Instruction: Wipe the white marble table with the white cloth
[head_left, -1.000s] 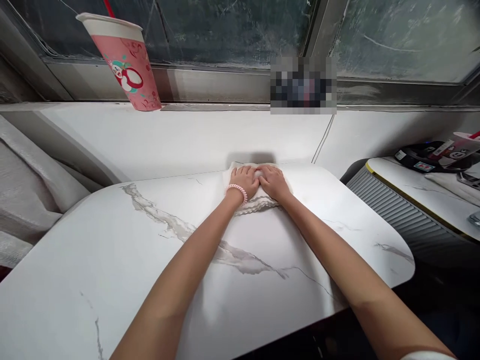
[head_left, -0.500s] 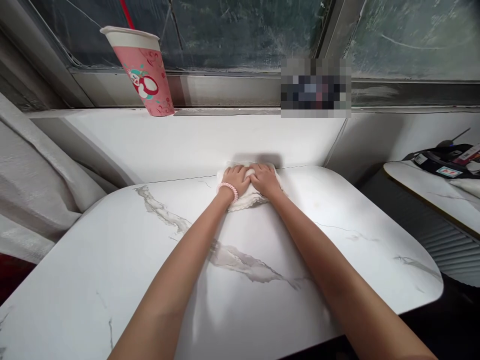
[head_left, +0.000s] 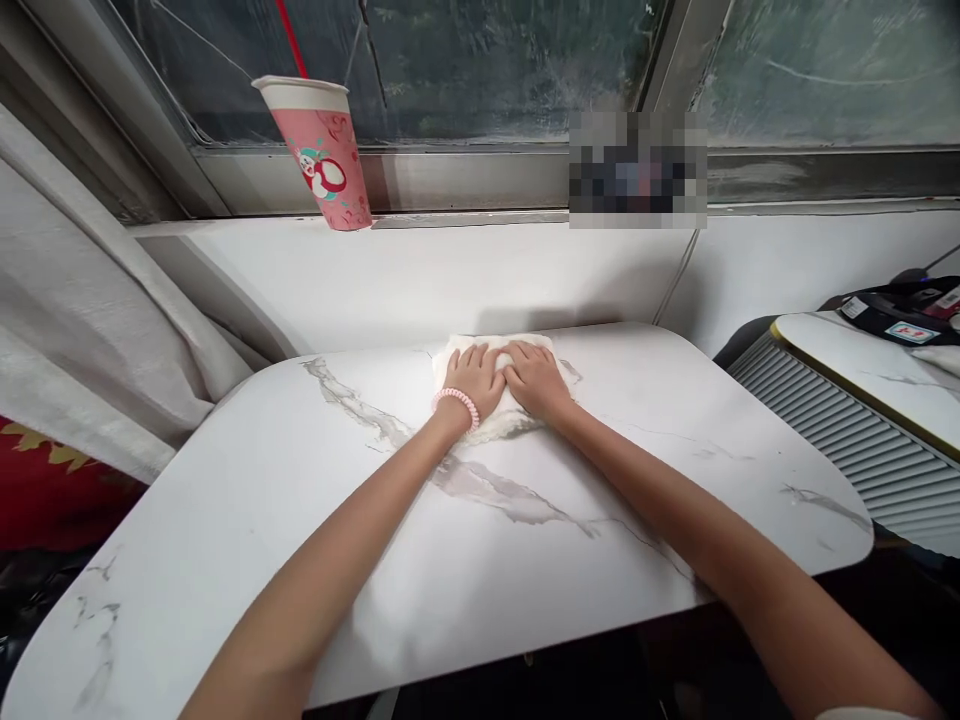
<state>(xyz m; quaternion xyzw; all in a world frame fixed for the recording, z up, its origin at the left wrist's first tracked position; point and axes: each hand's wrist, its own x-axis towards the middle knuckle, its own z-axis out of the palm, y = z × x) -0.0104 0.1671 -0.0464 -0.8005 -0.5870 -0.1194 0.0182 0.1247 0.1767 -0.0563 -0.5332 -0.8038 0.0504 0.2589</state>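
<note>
A cream-white cloth (head_left: 510, 415) lies on the white marble-patterned table (head_left: 247, 520), close to its back edge by the wall. My left hand (head_left: 475, 378), with a pink coiled band at the wrist, rests palm down on the left part of the cloth, fingers stretched out and slightly spread. Beside it, my right hand (head_left: 536, 380) presses flat on the right part of the cloth, its fingers pointing up and to the left. The two thumbs nearly meet at the middle. Both palms hide much of the cloth.
On the window sill stand a pink paper cup (head_left: 322, 165) with a red straw and a blurred-out object (head_left: 637, 175). A grey curtain (head_left: 82, 290) hangs at left. At right is another table (head_left: 877, 350) bearing a dark item. The white wall (head_left: 360, 290) borders the back edge.
Both hands and the cloth have slid slightly back from the wall toward me. The view has shifted, so the cup appears farther right and more of the table's front edge shows.
</note>
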